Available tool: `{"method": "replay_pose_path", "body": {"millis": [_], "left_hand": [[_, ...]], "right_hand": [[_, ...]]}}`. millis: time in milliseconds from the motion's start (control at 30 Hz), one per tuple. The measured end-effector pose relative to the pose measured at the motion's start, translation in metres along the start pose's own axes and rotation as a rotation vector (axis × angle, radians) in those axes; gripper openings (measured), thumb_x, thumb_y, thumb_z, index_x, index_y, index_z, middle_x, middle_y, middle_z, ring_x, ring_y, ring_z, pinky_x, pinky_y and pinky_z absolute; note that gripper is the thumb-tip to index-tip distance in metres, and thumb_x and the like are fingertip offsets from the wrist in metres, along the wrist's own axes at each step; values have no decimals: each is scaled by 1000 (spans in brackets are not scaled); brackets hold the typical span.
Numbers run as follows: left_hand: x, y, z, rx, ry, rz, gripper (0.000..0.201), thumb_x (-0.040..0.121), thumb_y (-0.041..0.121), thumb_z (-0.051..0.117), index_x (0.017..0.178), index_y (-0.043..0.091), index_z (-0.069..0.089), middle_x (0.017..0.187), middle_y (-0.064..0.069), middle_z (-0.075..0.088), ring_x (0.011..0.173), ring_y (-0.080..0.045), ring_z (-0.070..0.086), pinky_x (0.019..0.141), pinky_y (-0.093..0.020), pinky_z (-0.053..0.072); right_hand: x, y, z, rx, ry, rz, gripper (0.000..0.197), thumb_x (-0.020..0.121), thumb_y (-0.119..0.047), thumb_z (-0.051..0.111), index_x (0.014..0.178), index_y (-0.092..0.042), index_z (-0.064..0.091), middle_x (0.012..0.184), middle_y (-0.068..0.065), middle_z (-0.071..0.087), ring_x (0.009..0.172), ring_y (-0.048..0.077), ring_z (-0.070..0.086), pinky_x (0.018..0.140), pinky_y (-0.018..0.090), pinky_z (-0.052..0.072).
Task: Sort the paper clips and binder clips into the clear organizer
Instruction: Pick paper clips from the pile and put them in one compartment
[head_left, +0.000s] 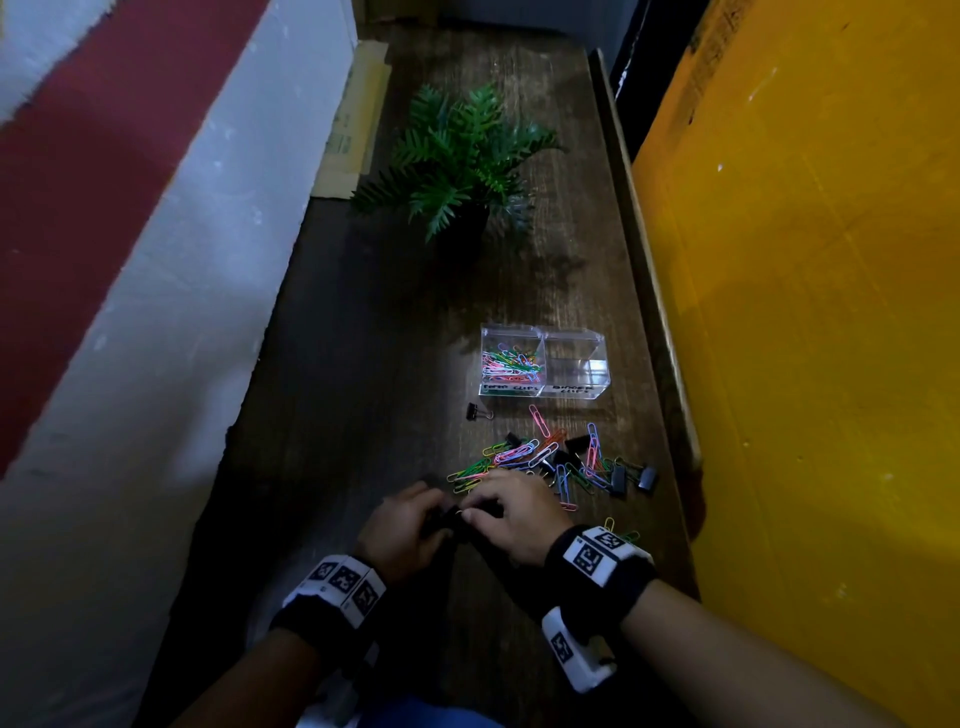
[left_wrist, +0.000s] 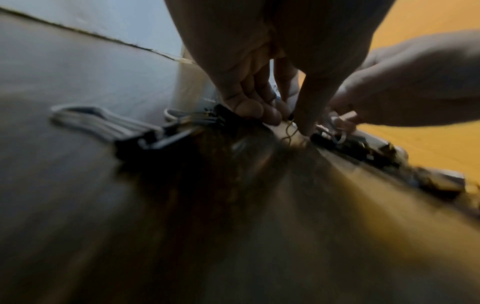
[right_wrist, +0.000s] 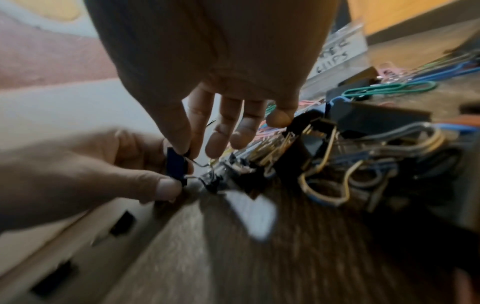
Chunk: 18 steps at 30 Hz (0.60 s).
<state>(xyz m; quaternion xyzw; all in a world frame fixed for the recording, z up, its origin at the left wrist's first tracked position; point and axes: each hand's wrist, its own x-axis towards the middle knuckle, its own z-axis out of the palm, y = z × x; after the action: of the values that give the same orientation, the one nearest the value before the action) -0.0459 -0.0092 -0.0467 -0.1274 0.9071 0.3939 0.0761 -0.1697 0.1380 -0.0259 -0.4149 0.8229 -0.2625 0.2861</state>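
Fingers of both hands curled together over one small black binder clip (right_wrist: 176, 164), right hand (head_left: 511, 512) pinching it between thumb and forefinger, left hand (head_left: 402, 527) gripping it from the other side, low over the table

Long dark wooden table (head_left: 363, 364), running away between a white and red wall (head_left: 130, 260) on the left and a yellow panel (head_left: 805, 312) on the right

Green fern-like plant (head_left: 462, 150) in a dark pot, standing far along the table, well beyond the work

Flat cardboard (head_left: 348, 124) lying at the table's far left edge against the wall

Clear organizer (head_left: 543, 366) with two compartments, set beyond the loose pile; left compartment holding a heap of coloured paper clips (head_left: 511, 364), right compartment showing nothing inside; handwritten labels on the front, too small to read surely from the head view

Loose pile (head_left: 556, 460) of coloured paper clips mixed with black binder clips, between organizer and hands, touching the right hand's far side

One stray binder clip (head_left: 479, 412) apart from the pile, just in front of the organizer's left corner

Another pair of black binder clips (left_wrist: 145, 133) lying by the left hand, blurred in the left wrist view

Black wrist straps (head_left: 597, 566) with white tag blocks on both wrists
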Motion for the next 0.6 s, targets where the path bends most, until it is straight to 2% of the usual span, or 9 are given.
{"method": "replay_pose_path", "body": {"millis": [100,133,200,267,333,400,500,567,600], "left_hand": [[-2,4,-6,-73,39,-49,29,73,47,55,100,37,50,81,14,60,77,-8,59,67,-19,41],[-3,5,-7,-122,55,-77,29,74,43,60,101,38,53,79,18,62,76,-2,59,68,-15,41],[-4,7,-11,-220,56,-123,25,73,32,68,97,37,63,77,17,66,78,1,61,72,-10,42],[-6,9,-15,-311,42,-164,22,72,23,72,91,34,68,76,14,69,75,2,62,76,-15,45],[-8,10,-19,-369,48,-220,20,72,21,73,85,35,67,75,13,70,72,2,62,78,-19,47],[-12,7,-22,-371,76,-283,24,75,13,74,81,34,67,75,11,71,74,3,63,79,-18,47],[-24,0,-36,-378,181,-387,17,78,10,72,83,27,71,84,12,71,83,2,63,78,-10,44],[-32,-5,-46,-421,262,-425,14,80,7,69,86,20,72,87,11,70,85,0,62,73,-4,42],[-34,-6,-50,-440,294,-432,15,81,5,67,87,18,72,88,10,70,86,-2,62,73,-5,42]], "right_hand": [[-2,-1,-4,144,19,60,15,81,-34,62,89,-24,72,87,-8,69,83,8,62,81,30,49],[-3,-2,-5,185,33,74,15,82,-32,62,89,-23,71,85,-7,70,81,8,62,79,27,49],[-4,-2,-6,254,67,83,15,82,-29,61,88,-18,71,82,-5,70,79,9,63,75,20,47],[-5,-3,-6,347,87,115,10,85,-20,62,87,-14,70,80,-2,70,78,11,64,74,19,46],[-5,-4,-10,450,110,186,7,88,-15,62,85,-12,68,77,0,71,75,11,65,73,22,49],[-5,-5,-15,493,140,260,8,89,-15,61,85,-12,68,76,2,72,70,8,65,70,22,50],[-4,-9,-18,408,139,251,9,88,-18,63,84,-16,70,78,0,73,75,10,66,73,25,51],[-6,-16,-11,259,37,188,10,86,-23,63,86,-18,72,84,-3,72,82,10,65,78,26,50],[-8,-20,-4,187,-28,167,12,86,-27,62,89,-20,72,88,-5,71,85,9,63,81,27,50]]}}
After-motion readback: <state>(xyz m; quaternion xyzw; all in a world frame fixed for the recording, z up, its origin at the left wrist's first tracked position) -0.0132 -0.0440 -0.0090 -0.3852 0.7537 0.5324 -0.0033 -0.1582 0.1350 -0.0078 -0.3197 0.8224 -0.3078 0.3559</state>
